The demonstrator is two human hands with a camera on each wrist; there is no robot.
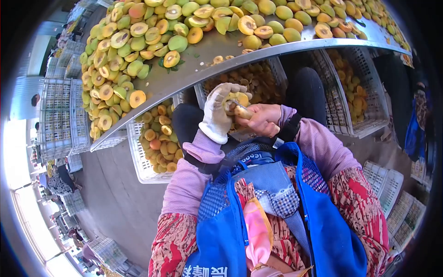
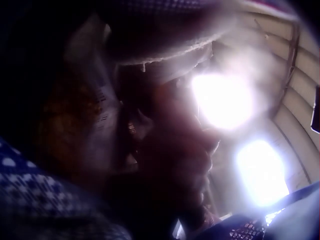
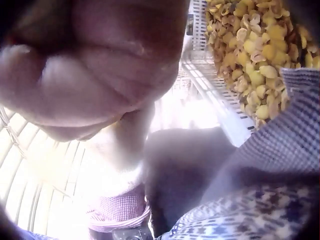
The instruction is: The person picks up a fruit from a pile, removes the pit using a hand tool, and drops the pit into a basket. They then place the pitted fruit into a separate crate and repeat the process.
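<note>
In the head view my left hand (image 1: pixel 217 113), in a white glove, holds a yellow peach (image 1: pixel 241 98) in front of my lap. My bare right hand (image 1: pixel 264 121) grips a small pitting knife by its pale handle (image 1: pixel 243 112), its thin metal end against the fruit. The two hands are close together just below the table edge. In the right wrist view the curled right hand (image 3: pixel 105 70) fills the upper left and hides the tool. Dark and glare cover most of the left wrist view, where a hand (image 2: pixel 175 155) shows only dimly.
A metal table (image 1: pixel 173 83) carries a heap of halved peaches (image 1: pixel 138 44). Below its edge stand a white crate of peach halves (image 1: pixel 134 138), a crate of yellow scraps (image 3: pixel 235 107) between my knees, and another filled crate (image 1: pixel 376 115) at right. Stacked crates (image 1: pixel 60 115) stand at left.
</note>
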